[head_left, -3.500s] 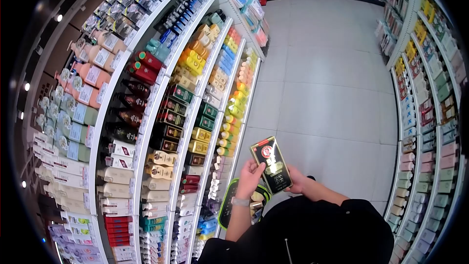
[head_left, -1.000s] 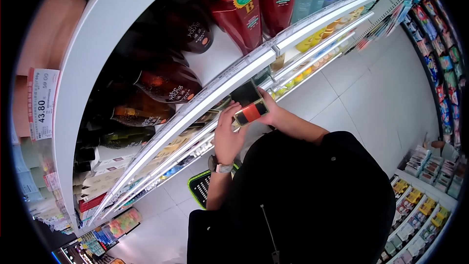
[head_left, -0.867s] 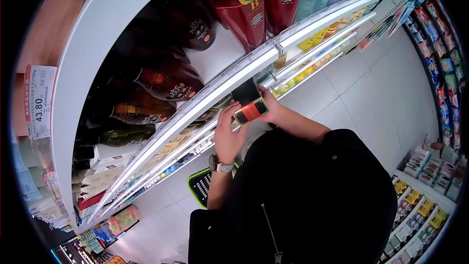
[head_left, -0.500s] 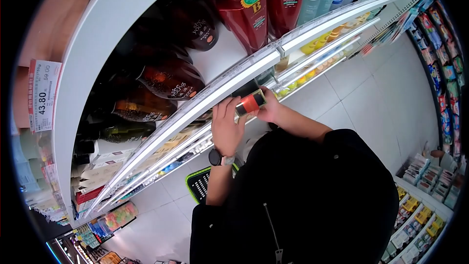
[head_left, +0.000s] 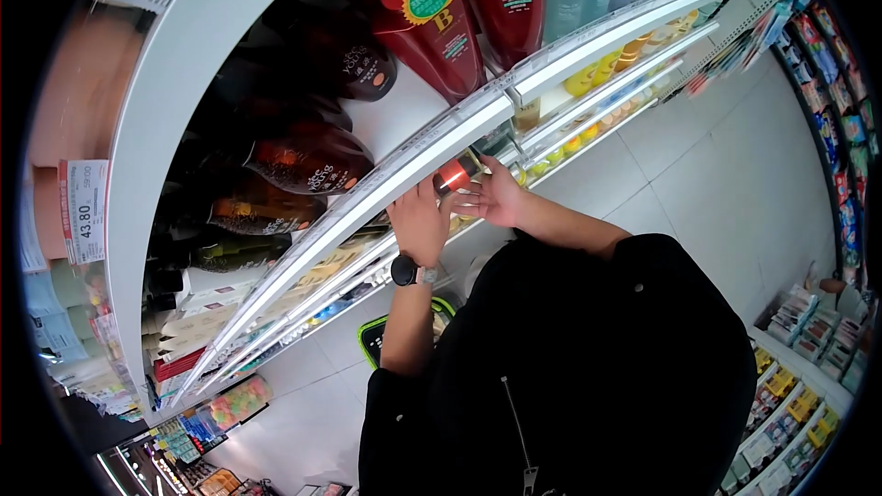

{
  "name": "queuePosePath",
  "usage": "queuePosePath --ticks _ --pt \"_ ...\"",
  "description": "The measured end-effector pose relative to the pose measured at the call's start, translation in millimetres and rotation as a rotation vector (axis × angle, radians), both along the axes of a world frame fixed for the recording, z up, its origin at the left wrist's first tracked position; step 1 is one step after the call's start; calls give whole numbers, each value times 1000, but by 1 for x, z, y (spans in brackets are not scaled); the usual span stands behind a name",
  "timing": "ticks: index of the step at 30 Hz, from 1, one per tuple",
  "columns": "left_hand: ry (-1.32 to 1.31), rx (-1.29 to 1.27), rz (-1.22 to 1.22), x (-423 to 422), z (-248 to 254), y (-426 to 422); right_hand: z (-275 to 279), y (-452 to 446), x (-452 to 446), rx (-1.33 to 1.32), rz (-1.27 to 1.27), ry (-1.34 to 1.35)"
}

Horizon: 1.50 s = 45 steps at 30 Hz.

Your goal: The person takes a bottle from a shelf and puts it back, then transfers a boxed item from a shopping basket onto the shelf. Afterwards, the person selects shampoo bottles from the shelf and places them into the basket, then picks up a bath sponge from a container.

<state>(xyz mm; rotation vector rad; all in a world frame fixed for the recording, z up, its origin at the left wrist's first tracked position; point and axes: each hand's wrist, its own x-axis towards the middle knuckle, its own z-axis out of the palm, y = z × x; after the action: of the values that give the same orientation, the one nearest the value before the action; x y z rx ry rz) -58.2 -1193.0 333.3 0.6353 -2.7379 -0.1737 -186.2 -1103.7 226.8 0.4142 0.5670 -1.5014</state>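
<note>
A small red and black box with gold edging (head_left: 457, 173) is between my hands, just below the front edge of the upper shelf (head_left: 441, 142). My left hand (head_left: 421, 225), with a dark round watch (head_left: 404, 269) on its wrist, is closed around the box's near left end, its fingertips partly hidden by the shelf. My right hand (head_left: 499, 195) grips the box from the right, its thumb near the top and its fingers below. The far part of the box is under the shelf edge.
Dark red pump bottles (head_left: 432, 23) and brown bottles (head_left: 312, 161) stand on the upper shelf. Lower shelves hold yellow items (head_left: 588, 78). A green-rimmed black basket (head_left: 372, 335) is below my left forearm. Price tags (head_left: 83, 211) hang at the left.
Both hands have moved the box slightly up and left, further beneath the shelf edge. My right hand's fingers have shifted along its lower side. The view has moved a little.
</note>
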Motion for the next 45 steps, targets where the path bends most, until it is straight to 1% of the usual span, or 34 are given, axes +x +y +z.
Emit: queuePosePath --ticks 5,8,11,14,17,20,24,27,29,32,34,36,39,42,43,44,45 --pt "-7 -30 28 -9 -3 -9 4 6 -7 40 9 2" --pt "-150 47 89 -14 5 -11 3 10 -13 98 -10 21" --pt "-163 -20 97 -17 -2 -16 2 13 -17 140 -25 12" --pt "-153 -16 128 -19 -6 -18 -4 17 -21 168 -28 -6" --pt "-22 -177 100 -21 -12 -21 -6 19 -24 192 -24 -1" --pt "-9 -195 91 -25 -6 -22 -5 21 -27 208 -19 13" --pt "-5 -168 110 -26 -5 -22 -11 22 -29 198 -1 19" --pt "-31 -140 146 -24 -13 -24 -13 26 -29 203 -14 2" --pt "-8 -116 162 -20 -20 -26 -25 30 -27 205 -16 -14" --pt "-67 -63 235 -14 -28 -25 -34 42 -20 257 20 -16" --pt "-190 -102 216 -13 -23 -23 -44 50 -15 290 48 -44" --pt "-175 -75 259 -11 -30 -24 -50 54 -10 319 87 -73" --pt "-165 -5 244 -8 -31 -26 -48 57 -5 332 160 -62" --pt "-60 -38 222 -7 -25 -19 -51 58 -3 268 216 -35" --pt "-120 83 256 -7 -14 -11 -54 59 -3 249 213 -34" --pt "-199 221 293 -3 -15 -7 -59 58 -3 230 215 -34" --pt "-92 161 241 2 -12 1 -59 58 -2 210 223 -31"
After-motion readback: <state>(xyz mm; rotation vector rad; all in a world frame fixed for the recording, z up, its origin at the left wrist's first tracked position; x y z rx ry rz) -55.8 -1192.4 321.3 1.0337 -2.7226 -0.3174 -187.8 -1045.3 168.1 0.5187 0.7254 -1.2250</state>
